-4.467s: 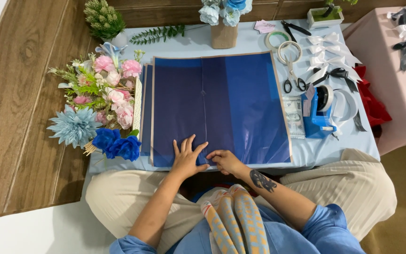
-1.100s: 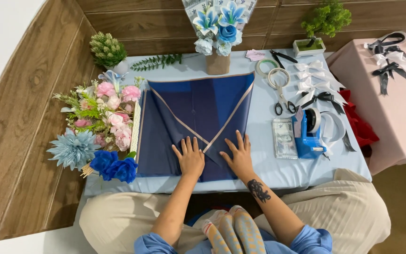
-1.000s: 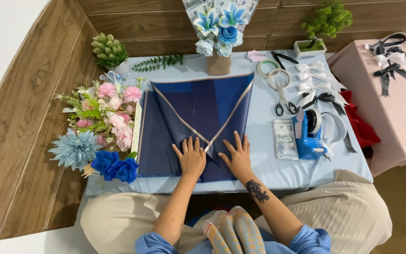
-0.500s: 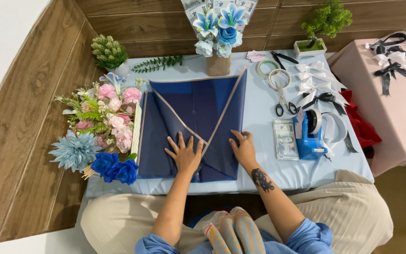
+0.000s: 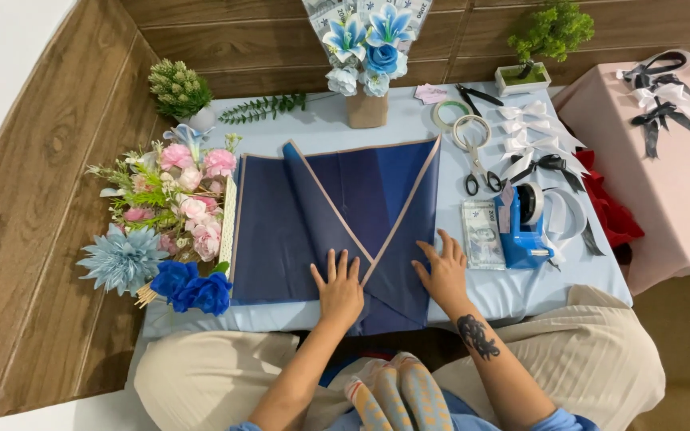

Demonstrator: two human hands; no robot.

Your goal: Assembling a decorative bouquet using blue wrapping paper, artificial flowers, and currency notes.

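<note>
Dark blue wrapping paper (image 5: 281,231) with a pale border lies folded on the light blue table (image 5: 521,291), its two flaps crossing into a V. My left hand (image 5: 340,289) lies flat on the paper where the folded edges meet, fingers spread. My right hand (image 5: 443,270) presses flat on the right flap near its outer edge. Neither hand grips anything.
Artificial pink and blue flowers (image 5: 171,231) lie left of the paper. A blue flower bouquet (image 5: 367,48) stands at the back. Scissors (image 5: 477,164), a banknote (image 5: 481,233), a blue tape dispenser (image 5: 523,225), tape rolls and ribbon bows (image 5: 533,132) sit to the right. A pink-covered table (image 5: 680,175) is further right.
The flat sheets were folded into crossing flaps. In the last second my hands moved apart, the right one sliding outward along the right flap, which now lies further right.
</note>
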